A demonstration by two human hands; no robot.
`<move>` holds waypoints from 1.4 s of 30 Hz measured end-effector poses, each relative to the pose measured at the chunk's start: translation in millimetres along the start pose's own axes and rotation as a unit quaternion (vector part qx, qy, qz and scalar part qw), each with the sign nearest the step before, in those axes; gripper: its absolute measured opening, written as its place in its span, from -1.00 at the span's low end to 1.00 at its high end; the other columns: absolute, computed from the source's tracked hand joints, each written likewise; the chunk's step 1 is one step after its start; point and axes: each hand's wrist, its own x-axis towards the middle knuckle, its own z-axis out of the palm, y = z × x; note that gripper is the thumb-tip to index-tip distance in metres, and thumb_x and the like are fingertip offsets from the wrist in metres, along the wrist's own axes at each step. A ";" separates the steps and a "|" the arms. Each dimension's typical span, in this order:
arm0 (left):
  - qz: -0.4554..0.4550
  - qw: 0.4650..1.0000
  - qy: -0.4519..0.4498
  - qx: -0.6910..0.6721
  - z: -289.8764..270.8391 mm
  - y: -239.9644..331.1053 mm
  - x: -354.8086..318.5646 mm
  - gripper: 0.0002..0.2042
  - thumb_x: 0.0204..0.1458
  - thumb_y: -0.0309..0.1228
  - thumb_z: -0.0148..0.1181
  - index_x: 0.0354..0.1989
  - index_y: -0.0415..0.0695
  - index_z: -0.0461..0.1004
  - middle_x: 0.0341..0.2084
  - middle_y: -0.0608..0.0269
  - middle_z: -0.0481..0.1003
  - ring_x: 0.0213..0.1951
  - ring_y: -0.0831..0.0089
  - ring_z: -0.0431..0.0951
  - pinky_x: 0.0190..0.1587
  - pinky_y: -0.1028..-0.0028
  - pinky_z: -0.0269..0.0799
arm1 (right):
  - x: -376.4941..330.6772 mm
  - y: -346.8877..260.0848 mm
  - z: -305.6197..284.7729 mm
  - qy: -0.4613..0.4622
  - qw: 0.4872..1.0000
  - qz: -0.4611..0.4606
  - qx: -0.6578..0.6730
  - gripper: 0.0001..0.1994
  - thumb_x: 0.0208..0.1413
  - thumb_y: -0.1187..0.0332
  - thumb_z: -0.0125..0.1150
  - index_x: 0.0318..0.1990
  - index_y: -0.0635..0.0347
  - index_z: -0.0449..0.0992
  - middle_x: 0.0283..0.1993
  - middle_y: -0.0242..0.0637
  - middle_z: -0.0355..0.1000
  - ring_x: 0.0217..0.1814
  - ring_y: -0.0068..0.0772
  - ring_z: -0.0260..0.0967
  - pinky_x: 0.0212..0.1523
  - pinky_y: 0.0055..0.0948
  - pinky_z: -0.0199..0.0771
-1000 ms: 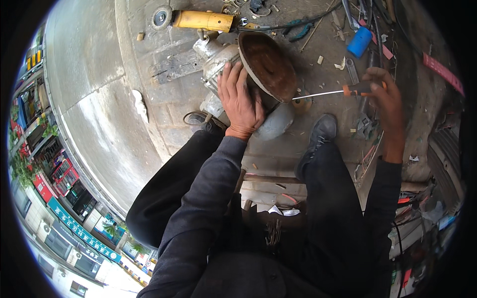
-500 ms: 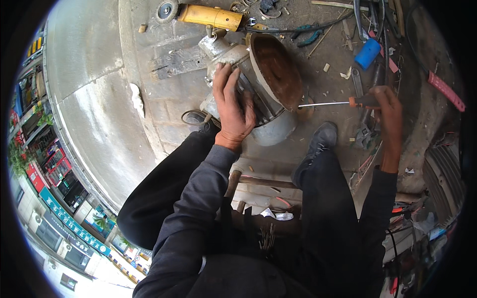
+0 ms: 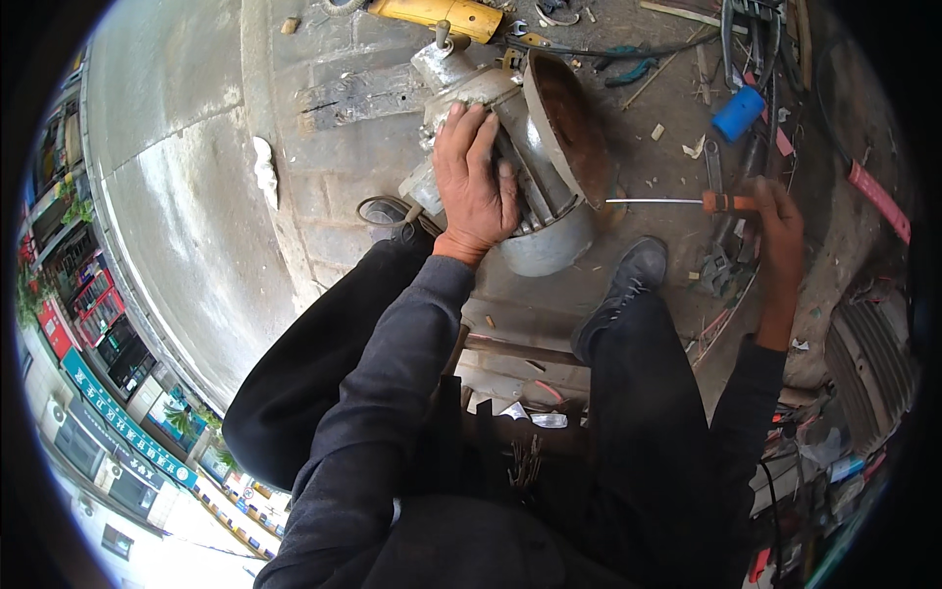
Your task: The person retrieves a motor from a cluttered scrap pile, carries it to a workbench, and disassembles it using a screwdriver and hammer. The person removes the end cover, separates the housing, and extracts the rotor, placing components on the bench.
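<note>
A grey metal machine casing with ribs, perhaps a motor housing (image 3: 551, 228), stands tilted on the ground in front of me. Its wide round end (image 3: 579, 133) faces right and is rusty brown inside. My left hand (image 3: 476, 182) lies over the ribbed side, fingers stretched toward the far side and thumb apart. A screwdriver (image 3: 655, 201) with an orange and dark handle is held level in my right hand (image 3: 780, 221), its fingers wrapped round the handle. The shaft points left, with its tip at the lower rim of the round end; whether they touch I cannot tell.
A yellow power tool body (image 3: 442, 15) lies at the far side. To the right are a blue cylinder (image 3: 738, 113), a wrench (image 3: 713, 162), an adjustable wrench (image 3: 716, 270) and a pink-handled tool (image 3: 880, 201). My shoe (image 3: 638, 275) stands close to the casing. A wooden board (image 3: 363, 100) lies left.
The view has shifted slightly. The casing and my left hand on it appear a little farther right. My right hand and the screwdriver have also shifted slightly right, and more of the orange handle shows.
</note>
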 end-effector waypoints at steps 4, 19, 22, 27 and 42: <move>0.003 1.000 0.004 0.001 0.4 0.0 0.1 -0.53 0.32 -0.29 -0.05 0.33 -0.27 0.32 0.31 -0.16 0.31 0.41 -0.18 0.20 0.48 -0.05 -0.02 | -0.9 0.9 -1.6 -0.010 0.997 -0.058 0.057 -0.66 0.32 0.35 0.10 0.19 0.25 0.50 -0.02 -0.36 0.57 -0.29 -0.78 0.41 -0.48 -0.76 0.18; 0.006 1.000 0.009 0.007 2.5 0.4 0.0 -0.49 0.18 -0.41 0.03 0.33 -0.26 0.33 0.31 -0.14 0.31 0.41 -0.19 0.21 0.46 -0.08 0.01 | -4.3 -6.7 0.6 -0.004 0.998 0.058 -0.028 -0.74 0.31 0.27 0.17 0.00 0.23 0.58 -0.08 -0.35 0.57 -0.19 -0.65 0.44 -0.14 -0.56 0.40; 0.008 1.000 0.010 0.004 2.6 1.0 -0.1 -0.49 0.18 -0.40 0.03 0.33 -0.26 0.32 0.31 -0.14 0.31 0.41 -0.19 0.20 0.46 -0.08 0.01 | -6.8 -10.9 1.2 -0.022 0.989 -0.085 0.117 -0.72 0.27 0.30 0.18 0.04 0.24 0.56 -0.03 -0.31 0.57 -0.12 -0.61 0.45 -0.07 -0.53 0.41; 0.009 1.000 0.004 0.010 2.5 0.5 -0.4 -0.51 0.29 -0.29 -0.04 0.34 -0.27 0.31 0.33 -0.17 0.28 0.42 -0.18 0.17 0.47 -0.04 0.00 | -8.0 -15.7 2.8 -0.032 0.999 0.000 0.022 -0.68 0.26 0.34 0.14 0.11 0.26 0.52 0.07 -0.26 0.53 -0.02 -0.53 0.47 0.00 -0.53 0.42; 0.009 1.000 0.000 0.013 2.5 1.7 -0.4 -0.51 0.30 -0.30 -0.05 0.34 -0.28 0.31 0.34 -0.18 0.26 0.43 -0.17 0.17 0.48 -0.04 -0.02 | 4.2 -8.5 0.6 -0.028 0.994 -0.097 0.052 -0.75 0.30 0.29 0.19 0.00 0.23 0.56 -0.05 -0.37 0.55 -0.17 -0.67 0.39 -0.18 -0.62 0.35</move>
